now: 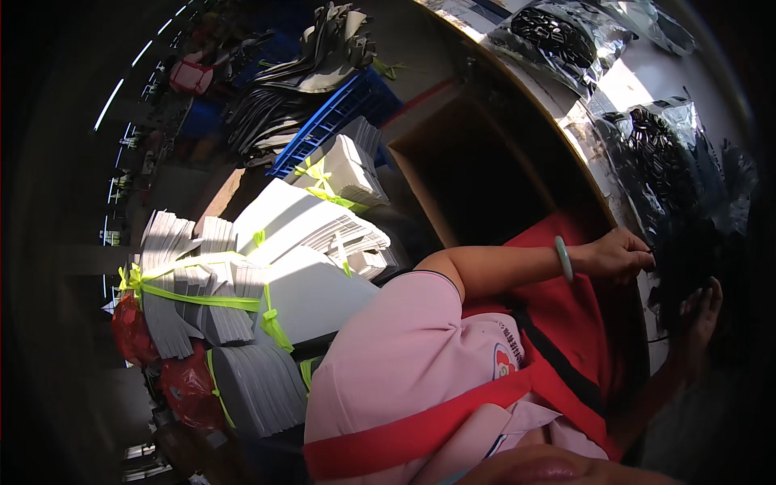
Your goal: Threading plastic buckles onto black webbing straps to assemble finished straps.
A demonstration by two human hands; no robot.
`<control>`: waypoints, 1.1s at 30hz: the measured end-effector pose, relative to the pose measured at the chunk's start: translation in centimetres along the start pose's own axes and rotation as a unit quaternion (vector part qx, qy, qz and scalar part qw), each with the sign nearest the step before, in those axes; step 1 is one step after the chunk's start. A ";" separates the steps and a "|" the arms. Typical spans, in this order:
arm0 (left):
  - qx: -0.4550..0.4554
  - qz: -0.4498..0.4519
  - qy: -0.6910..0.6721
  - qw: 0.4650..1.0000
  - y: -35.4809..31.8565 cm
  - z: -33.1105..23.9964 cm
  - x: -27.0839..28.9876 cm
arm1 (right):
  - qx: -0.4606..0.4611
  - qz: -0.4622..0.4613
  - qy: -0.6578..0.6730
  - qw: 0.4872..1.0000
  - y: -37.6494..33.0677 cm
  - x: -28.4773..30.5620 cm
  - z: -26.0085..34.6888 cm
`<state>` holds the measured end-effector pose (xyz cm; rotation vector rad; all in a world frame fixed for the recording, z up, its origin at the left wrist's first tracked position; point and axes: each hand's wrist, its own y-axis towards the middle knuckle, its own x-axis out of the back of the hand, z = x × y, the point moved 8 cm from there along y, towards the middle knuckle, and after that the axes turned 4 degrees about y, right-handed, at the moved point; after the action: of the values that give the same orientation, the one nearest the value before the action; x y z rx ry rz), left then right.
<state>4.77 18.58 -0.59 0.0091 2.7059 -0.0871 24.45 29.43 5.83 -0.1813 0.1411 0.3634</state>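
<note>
Strong light falls from the upper right, whitening the pale curved tabletop and throwing glare off the clear crinkled plastic bags of black parts that lie on it. The stacked white sheets tied with lime-green straps at the left are evenly lit and fairly sharp. The right edge sinks into deep shadow, where the right hand is dim and soft. The open brown cardboard box is dark inside. Fisheye distortion bends every straight edge, a black vignette rings the view, and the near bottom edge is blurred.
</note>
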 end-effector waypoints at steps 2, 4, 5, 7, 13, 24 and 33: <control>-0.012 -0.060 0.013 0.998 -2.5 -0.6 2.8 | -0.024 0.144 -0.065 0.987 -4.2 -11.2 -2.4; -0.013 -0.078 -0.013 0.997 -4.4 -1.4 3.8 | -0.105 0.229 0.027 0.967 -7.1 -15.4 -6.0; -0.011 -0.069 0.022 0.997 -4.4 -1.2 3.8 | -0.110 0.249 0.014 0.962 -8.1 -15.8 -7.1; -0.009 -0.051 0.061 0.997 -4.3 -0.6 3.8 | -0.183 0.300 -0.041 0.936 -10.0 -15.9 -8.9; 0.053 -0.065 0.052 0.995 -5.7 1.4 3.3 | -0.270 0.270 0.002 0.924 -11.5 -13.1 -10.3; -0.149 -0.083 0.297 0.939 -5.7 -0.6 2.0 | -0.151 0.110 0.116 0.976 -6.3 -11.3 -10.3; -0.225 -0.064 0.498 0.835 -5.5 -1.0 1.7 | -0.182 0.135 0.204 0.952 -5.4 -12.0 -11.5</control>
<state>2.73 13.12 -0.05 -0.3682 3.6798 0.7190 14.15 18.07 -2.50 -0.6078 0.5111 0.6215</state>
